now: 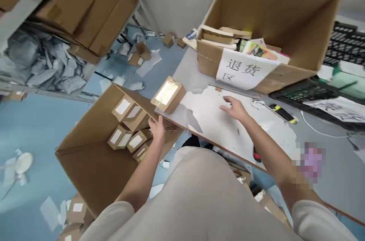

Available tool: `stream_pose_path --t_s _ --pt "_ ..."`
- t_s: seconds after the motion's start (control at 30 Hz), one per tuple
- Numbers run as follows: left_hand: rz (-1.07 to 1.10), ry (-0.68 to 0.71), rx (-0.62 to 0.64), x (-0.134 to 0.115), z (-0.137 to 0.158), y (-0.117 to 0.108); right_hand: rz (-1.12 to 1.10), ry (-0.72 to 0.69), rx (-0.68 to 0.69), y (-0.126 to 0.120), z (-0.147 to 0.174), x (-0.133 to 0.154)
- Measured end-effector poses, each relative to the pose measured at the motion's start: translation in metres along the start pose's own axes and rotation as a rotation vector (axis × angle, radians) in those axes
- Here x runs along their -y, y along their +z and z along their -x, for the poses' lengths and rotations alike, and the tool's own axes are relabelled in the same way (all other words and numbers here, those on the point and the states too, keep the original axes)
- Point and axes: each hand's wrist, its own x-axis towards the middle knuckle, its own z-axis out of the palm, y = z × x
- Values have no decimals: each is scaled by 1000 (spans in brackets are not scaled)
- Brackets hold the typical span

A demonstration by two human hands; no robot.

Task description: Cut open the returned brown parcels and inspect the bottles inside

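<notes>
My left hand is at the rim of a large open carton, just below the table corner. Its thumb and fingers are apart, and nothing shows in them; whether it touches the rim I cannot tell. Several small brown parcels with white labels lie stacked inside that carton. On the table corner, close to my left hand, sits a small taped cardboard box with a label on top. My right hand hovers over the white, worn tabletop, fingers spread and empty.
A big cardboard box of books with a handwritten sign stands at the table's back. A yellow-black cutter and a red-black tool lie on the table. Shelving with cartons rises left; paper scraps and parcels litter the blue floor.
</notes>
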Motion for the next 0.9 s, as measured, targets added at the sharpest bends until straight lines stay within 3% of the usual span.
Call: stream_pose_path --t_s 0.1,0.2,0.33,0.43,0.53,0.67,0.8,0.9 --pt "212 -266 82 -6 -39 -1 -67 -63 204 61 -76 65" --pt "254 -331 164 -6 -65 14 -230 50 292 118 -129 99" --pt "105 -281 191 6 -75 31 -387 135 243 176 -158 100" --pt "-10 -170 196 15 -70 31 -411 116 170 193 -155 92" --pt "-20 -119 208 13 -63 26 -433 124 116 181 -135 86" --pt "46 7 314 -13 -45 36 -478 150 -25 130 -69 70" --pt "28 220 569 -38 -7 80 -480 317 -284 72 36 38" --pt "-28 228 764 -36 29 121 -448 483 -460 47 111 10"
